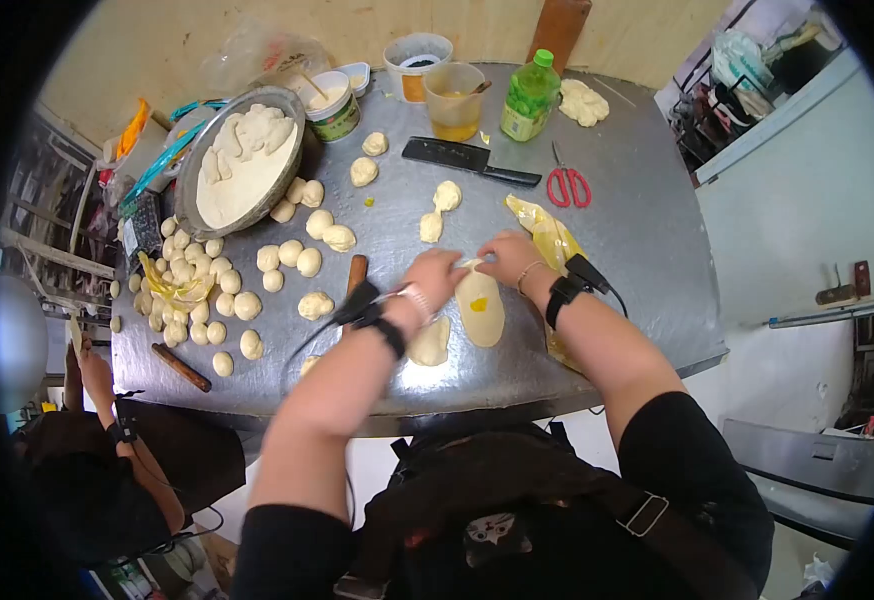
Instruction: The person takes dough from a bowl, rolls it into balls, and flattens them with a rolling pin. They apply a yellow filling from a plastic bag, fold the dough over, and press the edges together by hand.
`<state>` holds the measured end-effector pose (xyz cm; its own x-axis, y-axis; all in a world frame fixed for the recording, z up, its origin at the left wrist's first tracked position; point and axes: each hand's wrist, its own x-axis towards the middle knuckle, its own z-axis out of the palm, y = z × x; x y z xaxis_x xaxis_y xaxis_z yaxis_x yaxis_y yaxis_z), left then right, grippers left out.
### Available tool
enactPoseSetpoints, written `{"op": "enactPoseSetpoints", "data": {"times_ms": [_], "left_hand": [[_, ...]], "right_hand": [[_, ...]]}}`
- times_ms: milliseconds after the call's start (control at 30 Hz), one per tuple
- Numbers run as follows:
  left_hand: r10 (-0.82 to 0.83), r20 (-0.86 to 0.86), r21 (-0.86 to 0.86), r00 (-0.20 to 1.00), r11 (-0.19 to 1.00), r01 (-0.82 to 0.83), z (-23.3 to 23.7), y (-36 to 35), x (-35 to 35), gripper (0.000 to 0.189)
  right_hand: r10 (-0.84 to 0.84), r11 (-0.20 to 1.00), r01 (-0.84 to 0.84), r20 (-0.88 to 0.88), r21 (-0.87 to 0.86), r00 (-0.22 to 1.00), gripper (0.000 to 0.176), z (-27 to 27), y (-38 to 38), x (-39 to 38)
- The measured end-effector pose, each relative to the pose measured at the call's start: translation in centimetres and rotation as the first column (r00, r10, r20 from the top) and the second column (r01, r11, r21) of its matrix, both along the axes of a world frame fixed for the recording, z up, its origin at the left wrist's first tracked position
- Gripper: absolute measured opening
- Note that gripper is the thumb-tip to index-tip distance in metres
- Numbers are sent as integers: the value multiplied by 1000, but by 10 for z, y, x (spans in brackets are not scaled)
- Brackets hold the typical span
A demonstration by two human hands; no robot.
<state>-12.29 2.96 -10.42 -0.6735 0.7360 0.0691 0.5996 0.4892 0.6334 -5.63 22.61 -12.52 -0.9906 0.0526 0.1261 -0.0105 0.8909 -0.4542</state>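
A: hands status?
B: left hand and right hand side by side at mid-table, fingers curled in, both pinching the far end of the dough strip
A: where's the strip exactly
B: on the metal table, running from the fingertips back toward the person. Long oval, rolled thin, with a dab of yellow filling on its upper half just below the pinch
A: lifted or flat?
B: far end looks slightly raised into the fingers, rest lies flat. Can't tell how much is folded, the hands cover it
A: anything against it
B: second flat dough piece just to its left, touching or a hair apart, can't tell which. Yellowish plastic bag just beside the right hand, passing under that wrist
A: tools?
B: rolling pin behind the left wrist, partly hidden. Another rolling pin at the near left edge. Cleaver and red scissors further back, well apart from both hands
A: rest of the table
B: dough balls scattered over the left half, metal bowl of dough behind them, green bottle and cup of yellow liquid at the far edge. Another person at lower left, off the table's near corner
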Motion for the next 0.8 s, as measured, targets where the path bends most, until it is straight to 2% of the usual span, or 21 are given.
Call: {"op": "enactPoseSetpoints", "data": {"times_ms": [33,67,133,167,233,300,333,367,400,433,500,567,600,667,700,733,800], "left_hand": [[36,-121,48,992,998,-31,-18,17,1,23],[54,-84,38,995,998,-51,-24,25,-2,22],[93,4,7,996,996,-93,-32,31,2,18],[84,90,30,992,996,-87,-22,21,19,16],[59,228,98,972,992,-84,19,-2,47,12],[-197,64,55,978,980,193,8,-23,81,15],[-225,-16,-11,974,974,225,-4,-32,104,22],[-259,-92,-76,961,964,253,-19,-42,129,28],[-287,-315,-131,905,957,258,-36,-55,151,40],[-228,-173,-158,958,967,201,-14,-57,165,46],[-312,-194,-323,930,916,240,-6,-57,159,48],[-277,-45,-378,960,894,241,27,-49,142,50],[-214,-154,-337,965,929,153,47,-41,135,49],[-229,-238,-376,944,918,128,5,-60,142,49],[-234,-313,-379,920,919,105,0,-57,128,50],[-259,-342,-400,903,910,109,-2,-58,125,50],[-246,-280,-382,928,915,128,30,-51,122,49]], "right_hand": [[24,999,-24,-14,-34,1000,17,-11,-1,-5],[49,997,-51,-29,-66,998,16,-17,-1,-8],[-18,943,75,177,-325,984,13,11,-4,2],[-27,882,163,298,-441,954,12,27,-10,18],[27,971,39,270,-235,962,14,50,-18,53],[113,993,-117,247,3,962,20,42,-36,100],[172,970,-207,242,129,955,25,30,-48,126],[143,969,-174,171,178,975,29,25,-60,153],[116,964,-135,94,229,989,33,23,-71,176],[91,957,-92,17,276,996,37,21,-76,190],[85,962,-125,171,242,982,43,30,-75,189],[97,957,-188,364,223,926,46,57,-64,166],[68,973,-116,228,202,971,47,68,-61,154],[104,952,-153,190,266,976,46,25,-55,164],[118,933,-159,143,322,983,45,24,-48,151],[129,939,-183,194,293,973,42,27,-45,151],[108,951,-159,195,266,975,43,52,-49,140]]}}
